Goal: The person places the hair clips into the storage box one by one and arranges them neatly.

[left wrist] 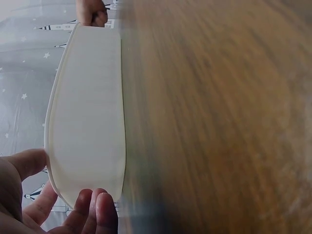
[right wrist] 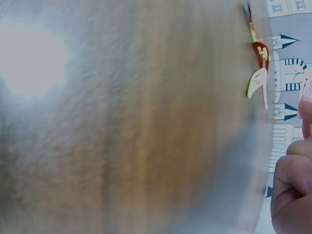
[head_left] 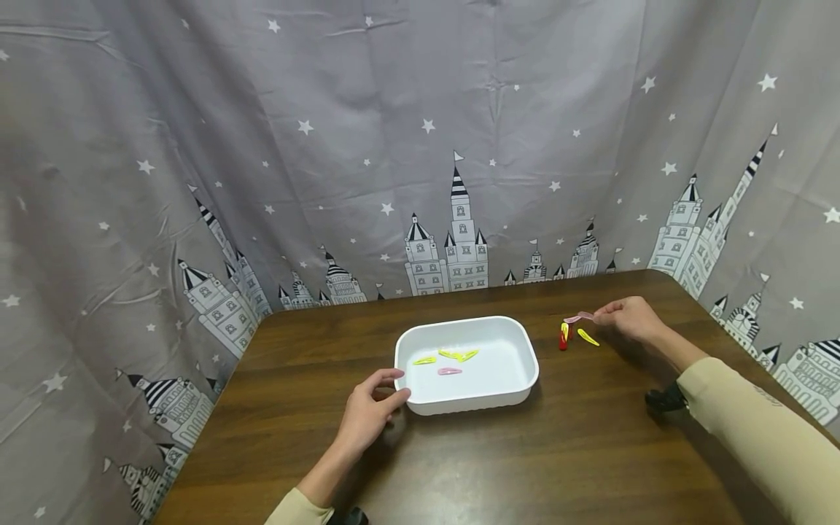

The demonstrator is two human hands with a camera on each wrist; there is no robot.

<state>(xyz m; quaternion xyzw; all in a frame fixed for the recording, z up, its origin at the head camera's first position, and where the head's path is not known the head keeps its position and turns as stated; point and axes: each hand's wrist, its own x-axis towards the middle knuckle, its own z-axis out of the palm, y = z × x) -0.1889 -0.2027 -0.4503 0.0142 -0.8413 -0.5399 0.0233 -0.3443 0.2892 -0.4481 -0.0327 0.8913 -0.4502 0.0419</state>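
Observation:
My left hand (head_left: 370,412) grips the left end of a white plastic tray (head_left: 499,402), thumb and fingers at its rim and outer wall; the left wrist view shows fingertips (left wrist: 105,207) against that wall. Inside the tray lie several yellow snap hair clips (head_left: 424,360) and a pink one (head_left: 450,372). Over to the right, my right hand (head_left: 630,319) pinches a pink hair clip (head_left: 586,316) by one end, just above a small group of clips. That group has a red clip (head_left: 563,343), a yellow clip (head_left: 588,337) and another pink clip (head_left: 572,319).
Both the tray and the loose clips are on a brown wooden table (head_left: 295,386). A grey curtain (head_left: 328,146) with stars and castles hangs behind the table's far edge and along its sides.

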